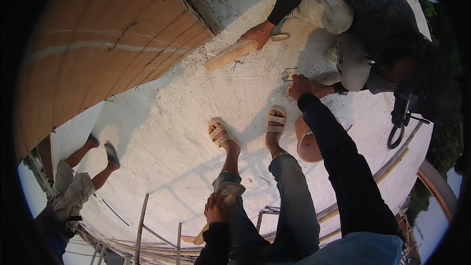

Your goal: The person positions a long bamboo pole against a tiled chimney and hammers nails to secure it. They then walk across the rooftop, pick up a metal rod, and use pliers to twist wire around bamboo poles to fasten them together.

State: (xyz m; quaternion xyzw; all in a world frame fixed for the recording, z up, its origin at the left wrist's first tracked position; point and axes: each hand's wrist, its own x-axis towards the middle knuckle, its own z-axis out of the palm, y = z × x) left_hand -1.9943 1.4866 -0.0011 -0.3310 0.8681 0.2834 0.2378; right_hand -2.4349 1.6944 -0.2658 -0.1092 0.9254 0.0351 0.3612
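Over on the far left, another person [73,186] is standing near the edge of the white plastered slab [171,118], right where bare rods [142,221] are poking up, so a backward step there could easily go badly. Moving in, the left hand [219,207] is sitting low by the knee, fingers clenched around a wooden handle [201,238]; I can't tell what tool is on the end of it. Both sandalled feet [223,135] are planted on the rough slab, which is looking gritty enough to slip on. Further right, the right hand [299,86] is reaching out to a small bunch of thin wires [288,74] sticking up from the slab, fingers pinching at them as far as I can tell. Those ends are looking sharp, so a poke or scratch seems likely. On the right, a crouching co-worker [373,29] is pressing a wooden stick [235,53] down just beside that spot, and a swing of it could be catching the reaching hand.
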